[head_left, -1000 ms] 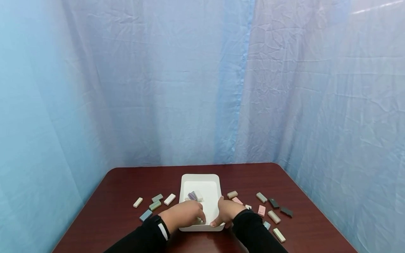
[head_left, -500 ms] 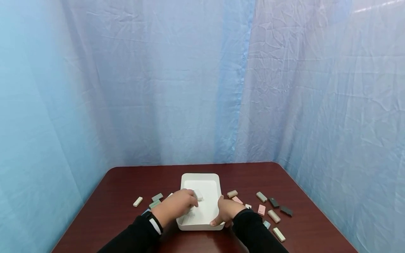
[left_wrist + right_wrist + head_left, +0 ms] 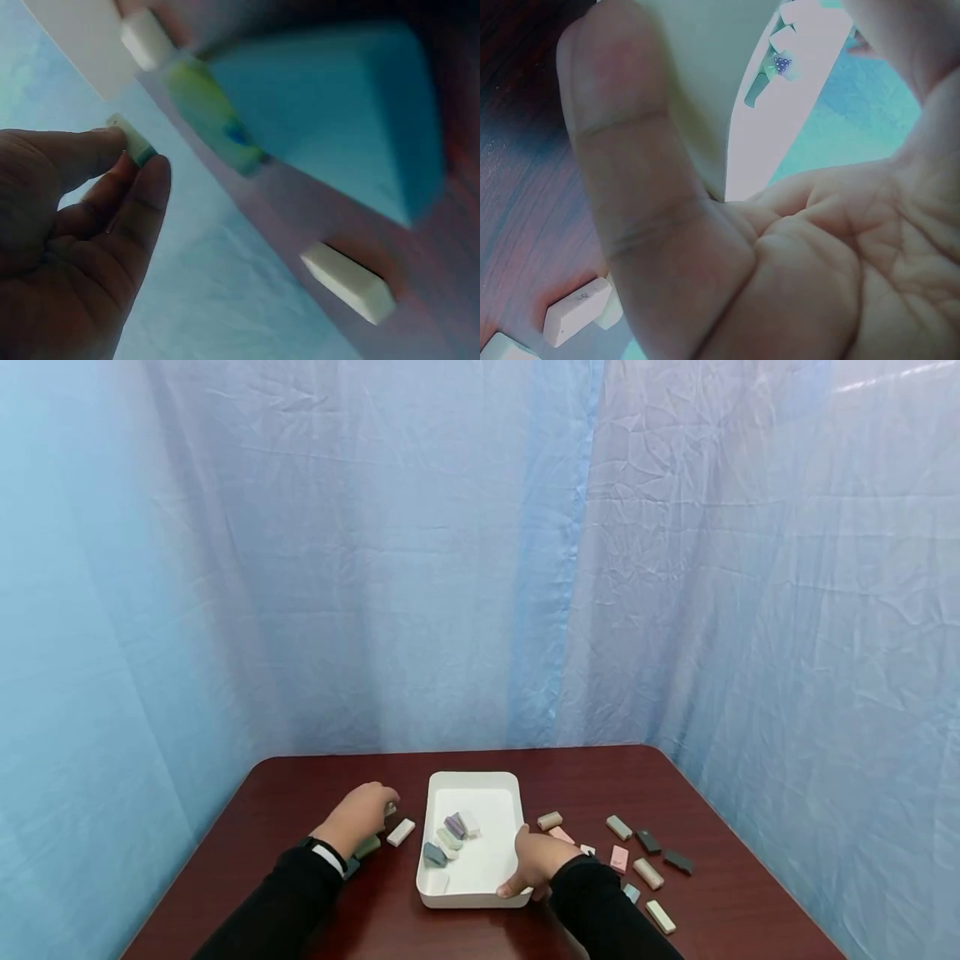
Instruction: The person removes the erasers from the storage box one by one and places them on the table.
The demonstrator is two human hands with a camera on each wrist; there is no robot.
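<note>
My left hand (image 3: 358, 814) is over the left side of the table. It pinches a small pale eraser (image 3: 133, 141) with a green end between thumb and fingertips. Below it on the table lie a green eraser (image 3: 367, 846), a white eraser (image 3: 401, 832) and a blue eraser (image 3: 351, 867), partly hidden by the wrist. My right hand (image 3: 542, 858) grips the right rim of the white tray (image 3: 475, 781) near its front corner, thumb on the inner side. In the tray lie several erasers, among them a purple eraser (image 3: 454, 825) and a blue-grey eraser (image 3: 434, 854).
Right of the tray several more erasers are scattered, including a pink eraser (image 3: 618, 859), a beige cylindrical eraser (image 3: 648, 873) and a dark eraser (image 3: 678, 862). All stand on a dark red-brown table (image 3: 330, 785). A pale blue curtain (image 3: 450, 568) surrounds it.
My left hand has left the tray and moved to the left, where it has picked up an eraser from the table. The erasers in the tray are uncovered. The right hand stays on the rim.
</note>
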